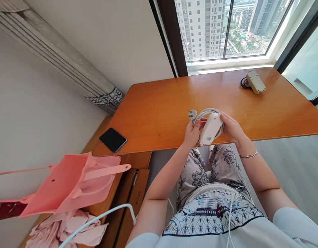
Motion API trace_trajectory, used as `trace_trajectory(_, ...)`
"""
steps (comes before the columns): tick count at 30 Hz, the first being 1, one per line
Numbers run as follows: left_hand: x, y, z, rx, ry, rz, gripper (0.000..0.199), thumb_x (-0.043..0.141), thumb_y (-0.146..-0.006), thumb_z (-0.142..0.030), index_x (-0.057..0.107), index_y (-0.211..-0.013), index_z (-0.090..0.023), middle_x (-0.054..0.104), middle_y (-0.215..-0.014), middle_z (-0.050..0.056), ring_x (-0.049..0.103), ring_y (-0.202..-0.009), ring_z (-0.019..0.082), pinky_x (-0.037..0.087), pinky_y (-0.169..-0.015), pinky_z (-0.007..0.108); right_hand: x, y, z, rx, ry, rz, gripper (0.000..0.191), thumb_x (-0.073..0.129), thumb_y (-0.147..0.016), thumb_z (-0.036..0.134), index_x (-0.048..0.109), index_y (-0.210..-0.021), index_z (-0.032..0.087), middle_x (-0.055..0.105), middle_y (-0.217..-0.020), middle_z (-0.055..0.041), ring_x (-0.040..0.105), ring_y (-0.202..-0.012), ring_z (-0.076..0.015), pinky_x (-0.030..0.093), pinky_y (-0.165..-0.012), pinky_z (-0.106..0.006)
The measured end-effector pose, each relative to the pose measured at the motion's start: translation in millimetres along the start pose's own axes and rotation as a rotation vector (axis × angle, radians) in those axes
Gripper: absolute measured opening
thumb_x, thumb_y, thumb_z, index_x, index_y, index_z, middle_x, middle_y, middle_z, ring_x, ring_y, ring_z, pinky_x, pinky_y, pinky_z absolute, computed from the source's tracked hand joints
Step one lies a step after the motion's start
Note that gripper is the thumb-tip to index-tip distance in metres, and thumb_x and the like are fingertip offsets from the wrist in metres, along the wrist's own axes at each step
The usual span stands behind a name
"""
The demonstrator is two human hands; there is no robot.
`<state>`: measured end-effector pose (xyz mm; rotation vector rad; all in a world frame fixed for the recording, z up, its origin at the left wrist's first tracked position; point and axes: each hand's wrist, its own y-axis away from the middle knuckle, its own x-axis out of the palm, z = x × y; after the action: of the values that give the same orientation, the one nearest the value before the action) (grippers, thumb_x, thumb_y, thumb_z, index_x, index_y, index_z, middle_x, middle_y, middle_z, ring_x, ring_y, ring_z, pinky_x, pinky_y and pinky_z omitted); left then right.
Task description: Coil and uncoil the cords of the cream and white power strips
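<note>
At centre frame, the left hand (192,133) and right hand (232,128) grip the white power strip (210,129) and its looped cord (210,110), which could spring loose if either pinch slackens.

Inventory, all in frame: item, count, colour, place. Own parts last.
Table: 1, orange, centre
Power strip: 1, white, centre
Cable: 1, white, looped, centre
Plug: 1, grey, cable's end
Box: 1, beige, table's far right
Cord: 1, black, beside box
Phone: 1, black, table's left end
Bag: 1, pink, left
Cloth: 1 pile, pink, lower left
Bar: 1, bluish, lower left
Cabinet: 1, brown, below table
Curtain: 1, grey, upper left
Window: 1, clear, upper right
Shirt: 1, pale, bottom
Trousers: 1, patterned, lower centre
Bracelet: 1, silver, right wrist
Left hand: 1, bare, on power strip
Right hand: 1, bare, likewise
</note>
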<state>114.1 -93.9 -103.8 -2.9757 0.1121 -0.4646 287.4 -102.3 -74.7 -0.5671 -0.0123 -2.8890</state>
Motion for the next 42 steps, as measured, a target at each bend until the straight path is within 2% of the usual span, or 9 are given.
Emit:
trace_trajectory(6, -4.4, 0, 5, 0.000, -0.066, -0.007, 0.063, 0.067, -0.078, -0.080, 0.072, -0.093, -0.018, 0.078, -0.100, 0.009, 0.074, -0.086, 0.020, 0.059, -0.082, 0.033, 2, 2, 4, 0.015, -0.011, 0.102, 0.058, 0.070, -0.082, 0.068, 0.073, -0.121, 0.025, 0.077, -0.123, -0.0060, 0.064, -0.129, -0.0310, 0.051, -0.111, -0.046)
trace_trajectory(11, -6.6, 4, 7, 0.006, -0.134, 0.037, 0.068, 0.065, -0.078, -0.082, 0.073, -0.097, -0.017, 0.079, -0.095, 0.010, 0.074, -0.083, 0.021, 0.058, -0.073, 0.031, -1, 4, 14, 0.071, -0.012, 0.087, 0.048, 0.080, -0.075, 0.048, 0.076, -0.114, 0.021, 0.079, -0.113, -0.0071, 0.071, -0.113, -0.0296, 0.055, -0.101, -0.043)
trace_trajectory(13, -7.2, 6, 8, 0.023, -0.191, 0.043, 0.067, 0.065, -0.080, -0.080, 0.075, -0.099, -0.016, 0.079, -0.094, 0.010, 0.074, -0.085, 0.022, 0.057, -0.074, 0.031, -4, 2, 13, 0.072, 0.016, 0.028, 0.044, 0.081, -0.071, 0.041, 0.077, -0.110, 0.021, 0.079, -0.110, -0.0065, 0.071, -0.106, -0.0281, 0.056, -0.098, -0.042)
trace_trajectory(17, -7.8, 7, 13, 0.040, -0.238, 0.018, 0.061, 0.066, -0.085, -0.073, 0.075, -0.102, -0.015, 0.080, -0.102, 0.012, 0.074, -0.095, 0.024, 0.058, -0.080, 0.031, -6, -3, 2, -0.079, 0.194, -0.140, 0.035, 0.077, -0.076, 0.040, 0.078, -0.107, 0.024, 0.077, -0.114, -0.0048, 0.067, -0.109, -0.0256, 0.052, -0.101, -0.042)
trace_trajectory(21, -8.8, 8, 18, 0.027, -0.251, 0.001, 0.060, 0.064, -0.087, -0.072, 0.075, -0.103, -0.015, 0.080, -0.104, 0.012, 0.074, -0.095, 0.024, 0.058, -0.080, 0.032, -5, -3, -5, -0.229, 0.407, -0.187, 0.032, 0.072, -0.082, 0.042, 0.079, -0.109, 0.025, 0.073, -0.119, -0.0060, 0.063, -0.116, -0.0250, 0.049, -0.106, -0.042)
trace_trajectory(25, -10.5, 8, 21, 0.046, -0.262, 0.002, 0.059, 0.063, -0.087, -0.071, 0.076, -0.104, -0.016, 0.080, -0.106, 0.012, 0.074, -0.100, 0.026, 0.058, -0.084, 0.034, -8, -4, 0, -0.173, 0.378, -0.123, 0.034, 0.073, -0.082, 0.042, 0.078, -0.110, 0.024, 0.074, -0.118, -0.0055, 0.064, -0.113, -0.0243, 0.052, -0.102, -0.041)
trace_trajectory(31, -13.3, 8, 23, 0.079, -0.301, 0.044, 0.068, 0.060, -0.084, -0.079, 0.077, -0.103, -0.015, 0.079, -0.104, 0.014, 0.072, -0.095, 0.027, 0.056, -0.080, 0.035, -15, -5, 14, -0.071, 0.348, 0.035, 0.037, 0.079, -0.078, 0.040, 0.076, -0.110, 0.022, 0.077, -0.107, -0.0039, 0.066, -0.094, -0.0200, 0.056, -0.085, -0.036)
trace_trajectory(39, -22.1, 3, 9, 0.207, -0.358, 0.191, 0.068, 0.059, -0.083, -0.081, 0.074, -0.101, -0.017, 0.075, -0.099, 0.010, 0.067, -0.092, 0.023, 0.054, -0.086, 0.036, -16, 4, 16, -0.073, 0.290, 0.065, 0.047, 0.091, -0.068, 0.047, 0.077, -0.104, 0.022, 0.077, -0.108, -0.0059, 0.069, -0.094, -0.0207, 0.057, -0.085, -0.036)
trace_trajectory(42, -23.6, 2, 5, 0.160, -0.324, 0.221, 0.069, 0.062, -0.080, -0.082, 0.074, -0.102, -0.018, 0.074, -0.097, 0.009, 0.067, -0.088, 0.022, 0.055, -0.082, 0.034, -15, 5, 11, -0.063, 0.232, 0.046, 0.051, 0.094, -0.063, 0.049, 0.077, -0.103, 0.022, 0.078, -0.106, -0.0056, 0.069, -0.091, -0.0204, 0.057, -0.083, -0.035)
